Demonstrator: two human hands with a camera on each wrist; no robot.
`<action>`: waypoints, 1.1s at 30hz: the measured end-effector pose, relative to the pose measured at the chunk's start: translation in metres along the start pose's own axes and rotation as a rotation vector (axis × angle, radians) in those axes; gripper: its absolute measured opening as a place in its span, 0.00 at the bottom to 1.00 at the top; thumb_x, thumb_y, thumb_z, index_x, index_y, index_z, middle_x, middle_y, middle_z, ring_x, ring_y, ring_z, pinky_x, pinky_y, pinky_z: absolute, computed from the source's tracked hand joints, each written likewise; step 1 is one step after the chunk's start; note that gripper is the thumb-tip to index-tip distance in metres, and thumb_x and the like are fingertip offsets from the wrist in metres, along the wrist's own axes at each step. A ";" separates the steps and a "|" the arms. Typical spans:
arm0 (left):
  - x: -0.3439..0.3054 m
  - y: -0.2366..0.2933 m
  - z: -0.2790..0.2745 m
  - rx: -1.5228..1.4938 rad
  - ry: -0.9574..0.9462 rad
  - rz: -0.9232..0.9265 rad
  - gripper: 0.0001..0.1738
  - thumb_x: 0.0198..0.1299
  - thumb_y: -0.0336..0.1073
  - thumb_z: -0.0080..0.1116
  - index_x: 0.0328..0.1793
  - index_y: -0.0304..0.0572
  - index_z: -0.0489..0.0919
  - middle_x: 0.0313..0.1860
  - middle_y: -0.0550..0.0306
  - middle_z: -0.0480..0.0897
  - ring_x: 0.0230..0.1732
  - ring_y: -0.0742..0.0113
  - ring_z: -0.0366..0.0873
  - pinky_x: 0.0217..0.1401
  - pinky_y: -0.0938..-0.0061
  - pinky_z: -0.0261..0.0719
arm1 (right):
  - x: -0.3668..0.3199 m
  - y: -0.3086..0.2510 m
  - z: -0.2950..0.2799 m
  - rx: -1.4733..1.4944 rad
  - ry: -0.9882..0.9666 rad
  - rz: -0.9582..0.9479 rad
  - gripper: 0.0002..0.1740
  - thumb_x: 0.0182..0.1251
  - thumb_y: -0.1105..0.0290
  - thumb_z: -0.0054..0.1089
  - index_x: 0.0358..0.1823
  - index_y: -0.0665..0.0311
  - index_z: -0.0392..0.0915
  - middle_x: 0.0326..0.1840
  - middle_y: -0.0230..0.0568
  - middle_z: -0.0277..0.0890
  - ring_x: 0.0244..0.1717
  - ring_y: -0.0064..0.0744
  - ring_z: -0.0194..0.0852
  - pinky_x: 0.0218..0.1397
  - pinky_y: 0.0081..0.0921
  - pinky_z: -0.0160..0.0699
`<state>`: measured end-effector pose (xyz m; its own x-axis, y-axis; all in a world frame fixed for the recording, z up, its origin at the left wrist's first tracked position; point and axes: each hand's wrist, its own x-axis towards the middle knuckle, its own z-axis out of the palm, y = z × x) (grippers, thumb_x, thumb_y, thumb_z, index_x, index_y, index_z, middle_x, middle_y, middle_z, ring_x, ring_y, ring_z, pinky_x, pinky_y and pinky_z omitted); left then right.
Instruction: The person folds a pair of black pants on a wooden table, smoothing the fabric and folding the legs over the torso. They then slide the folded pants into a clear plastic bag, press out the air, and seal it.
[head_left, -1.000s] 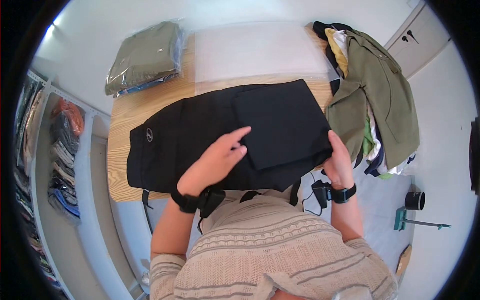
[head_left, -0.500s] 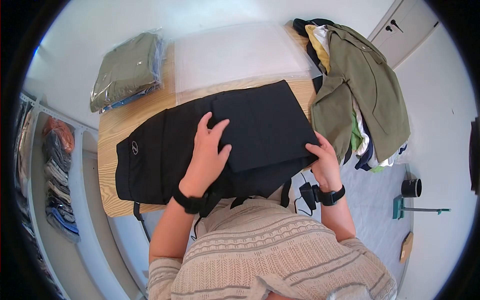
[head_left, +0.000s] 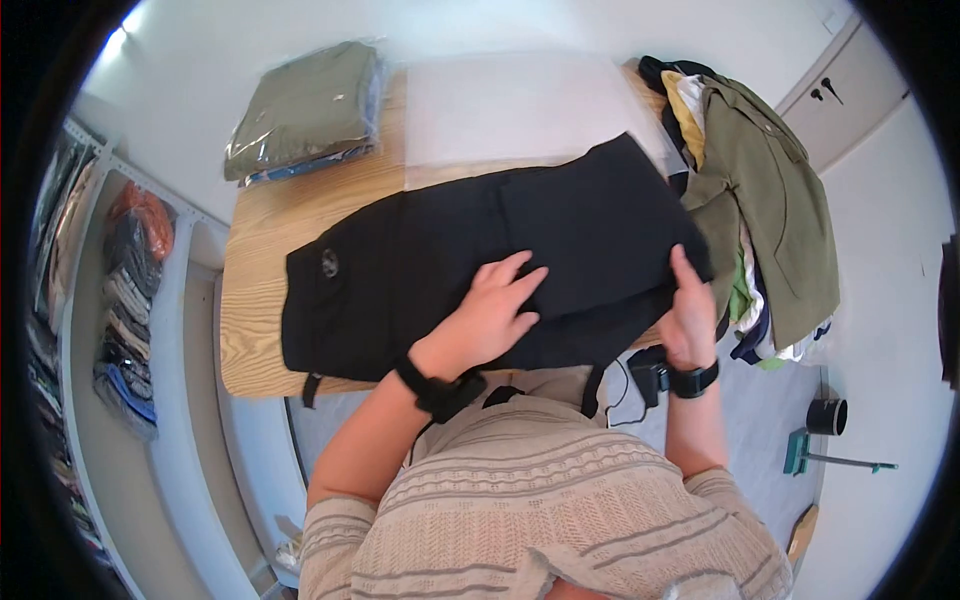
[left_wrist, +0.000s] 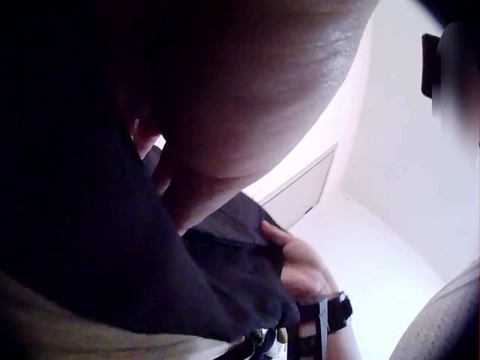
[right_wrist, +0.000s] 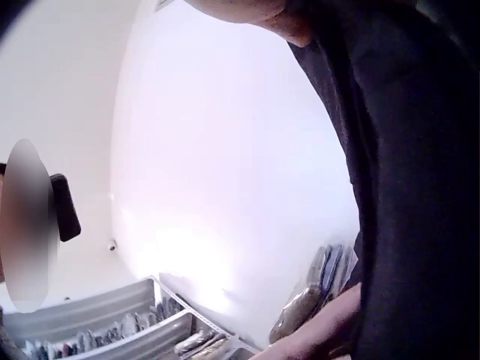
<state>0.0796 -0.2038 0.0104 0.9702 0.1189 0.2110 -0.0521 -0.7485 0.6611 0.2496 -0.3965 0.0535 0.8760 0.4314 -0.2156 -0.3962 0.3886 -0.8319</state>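
A folded black garment (head_left: 440,270) with a small round logo (head_left: 330,263) lies across the wooden table. Its right end is doubled over into a smaller panel. My left hand (head_left: 480,320) rests on the cloth beside this panel, fingers spread and pointing right, tips at its near left corner. At the right end, my right hand (head_left: 690,315) grips the garment's near corner. That thumb lies on top, while the other fingers are mostly hidden underneath. The left wrist view also shows the right hand (left_wrist: 296,259) at the dark cloth. In the right wrist view, the garment (right_wrist: 420,180) fills the right side.
Behind the garment lie clear plastic bags (head_left: 520,110) on the table (head_left: 255,340). A bagged stack of olive clothing (head_left: 305,110) stands at the back left. Loose clothes, topped by an olive garment (head_left: 780,200), hang over the right edge. Shelves (head_left: 80,330) with bagged clothes stand left.
My left hand shifted left across the cloth, then back right to the panel's near corner. The garment's right end has tilted up in my right hand. The head view has swung slightly.
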 end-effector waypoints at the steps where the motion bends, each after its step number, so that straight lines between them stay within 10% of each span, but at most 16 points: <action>1: 0.006 0.002 0.007 0.000 -0.014 -0.003 0.33 0.59 0.33 0.61 0.71 0.40 0.66 0.74 0.38 0.58 0.70 0.40 0.59 0.74 0.57 0.59 | 0.001 -0.012 0.008 -0.064 -0.004 -0.052 0.21 0.72 0.66 0.56 0.63 0.68 0.70 0.62 0.40 0.73 0.60 0.35 0.72 0.64 0.33 0.71; 10: 0.016 0.009 0.019 -0.158 -0.029 -0.057 0.34 0.66 0.38 0.55 0.75 0.33 0.59 0.77 0.32 0.51 0.77 0.41 0.51 0.77 0.61 0.53 | -0.017 0.004 0.084 -0.439 -0.162 -0.236 0.21 0.73 0.64 0.55 0.59 0.72 0.74 0.54 0.39 0.78 0.53 0.28 0.73 0.59 0.24 0.69; 13: 0.002 0.006 0.001 -0.802 0.006 -0.330 0.31 0.72 0.36 0.45 0.77 0.33 0.54 0.78 0.47 0.56 0.77 0.63 0.54 0.77 0.73 0.51 | -0.034 0.022 0.106 -0.733 -0.287 -0.390 0.22 0.72 0.69 0.53 0.65 0.68 0.70 0.59 0.49 0.76 0.61 0.32 0.71 0.65 0.25 0.65; 17: -0.008 -0.007 0.007 -1.370 0.097 -0.336 0.29 0.72 0.36 0.45 0.77 0.34 0.56 0.74 0.50 0.63 0.74 0.64 0.58 0.76 0.71 0.55 | -0.053 0.054 0.128 -0.800 -0.570 -0.577 0.38 0.51 0.88 0.50 0.69 0.63 0.66 0.68 0.55 0.67 0.71 0.44 0.63 0.72 0.29 0.60; 20: -0.023 -0.006 -0.007 -0.709 0.143 -0.156 0.27 0.71 0.32 0.45 0.74 0.34 0.59 0.72 0.51 0.65 0.70 0.65 0.62 0.73 0.71 0.59 | -0.065 0.072 0.135 -1.060 -0.644 -0.659 0.43 0.46 0.92 0.43 0.69 0.59 0.67 0.69 0.52 0.67 0.72 0.44 0.62 0.72 0.28 0.58; 22: -0.021 -0.012 -0.002 -0.980 0.157 -0.210 0.26 0.68 0.28 0.45 0.72 0.33 0.61 0.71 0.52 0.66 0.68 0.64 0.65 0.72 0.71 0.62 | -0.064 0.074 0.137 -1.070 -0.652 -0.661 0.42 0.47 0.92 0.43 0.68 0.59 0.68 0.67 0.54 0.68 0.71 0.48 0.63 0.71 0.27 0.60; 27: -0.008 -0.013 0.008 -1.465 0.105 -0.351 0.33 0.72 0.36 0.45 0.78 0.33 0.50 0.77 0.49 0.57 0.77 0.63 0.52 0.77 0.72 0.49 | -0.050 0.054 0.131 -0.831 -0.605 -0.522 0.33 0.57 0.87 0.49 0.67 0.61 0.70 0.63 0.51 0.72 0.67 0.39 0.68 0.68 0.27 0.63; 33: -0.007 0.002 -0.005 -1.046 0.095 -0.300 0.36 0.75 0.40 0.41 0.81 0.37 0.41 0.81 0.48 0.45 0.81 0.61 0.43 0.79 0.72 0.44 | -0.024 0.020 0.093 -0.027 -0.230 -0.084 0.19 0.74 0.68 0.52 0.63 0.67 0.70 0.62 0.43 0.74 0.62 0.37 0.72 0.65 0.32 0.70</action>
<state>0.0720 -0.2028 0.0133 0.9571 0.2877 -0.0358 -0.0356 0.2392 0.9703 0.1953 -0.3234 0.0892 0.8189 0.5733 -0.0253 -0.3141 0.4108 -0.8559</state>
